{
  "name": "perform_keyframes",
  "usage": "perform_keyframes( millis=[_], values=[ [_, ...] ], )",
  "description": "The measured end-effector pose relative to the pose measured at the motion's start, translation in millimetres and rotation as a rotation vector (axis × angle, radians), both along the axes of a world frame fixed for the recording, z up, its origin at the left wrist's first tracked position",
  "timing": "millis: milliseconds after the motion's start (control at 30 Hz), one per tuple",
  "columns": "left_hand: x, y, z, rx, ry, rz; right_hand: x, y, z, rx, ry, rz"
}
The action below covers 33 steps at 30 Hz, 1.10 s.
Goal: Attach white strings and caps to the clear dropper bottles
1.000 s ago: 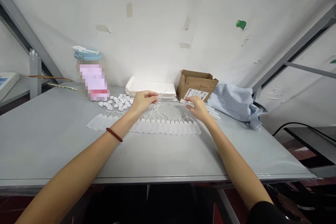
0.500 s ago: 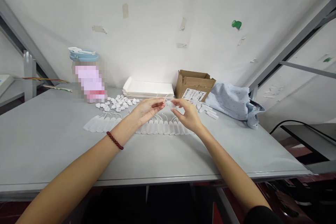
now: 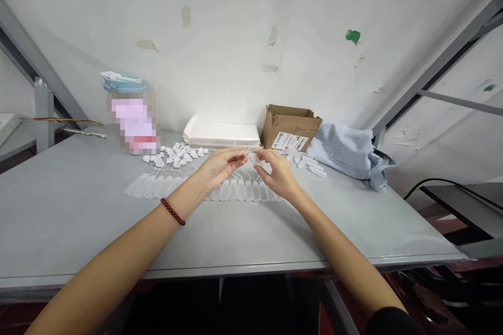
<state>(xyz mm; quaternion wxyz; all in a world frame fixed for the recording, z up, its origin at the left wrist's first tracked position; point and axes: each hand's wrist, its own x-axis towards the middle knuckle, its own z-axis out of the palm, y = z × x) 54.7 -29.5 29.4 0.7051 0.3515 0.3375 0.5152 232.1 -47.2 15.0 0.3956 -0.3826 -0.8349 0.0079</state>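
My left hand and my right hand meet above the middle of the grey table. Together they pinch a small clear plastic tube with a thin white loop at its end. Just below the hands lies a row of several similar clear tubes, side by side. More of them lie to the left. A few loose tubes rest beyond the right hand. A red bead bracelet sits on my left wrist.
A heap of small white caps lies behind the row. At the back stand a blue-lidded jug, a stack of white sheets, an open cardboard box and a bundled light-blue cloth. Metal frame bars slant on both sides.
My right hand came back from the loose tubes near the box with a tube and met the left hand at the centre. Both now pinch the piece together.
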Motion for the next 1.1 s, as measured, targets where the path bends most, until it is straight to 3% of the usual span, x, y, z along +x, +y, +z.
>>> perform_keyframes(
  millis=[200, 533, 667, 933, 1100],
  values=[
    [0, -4, -6.9, 0.094, 0.133, -0.009, -3, -3, -2.2, 0.058, -0.023, 0.017],
    [8, -18, -3.6, 0.342, 0.464, 0.168, -9, -7, -1.5, 0.052, 0.059, 0.036],
    [10, -20, -1.8, 0.514, 0.542, 0.244, -9, -7, -1.4, 0.062, 0.077, 0.045],
    [8, -26, -2.9, 0.815, 0.832, 0.305, -9, -7, -0.7, 0.052, 0.196, 0.034],
    [7, -26, -3.9, 0.874, 0.892, 0.322, -11, -10, 1.6, 0.040, 0.236, 0.010]
  ],
)
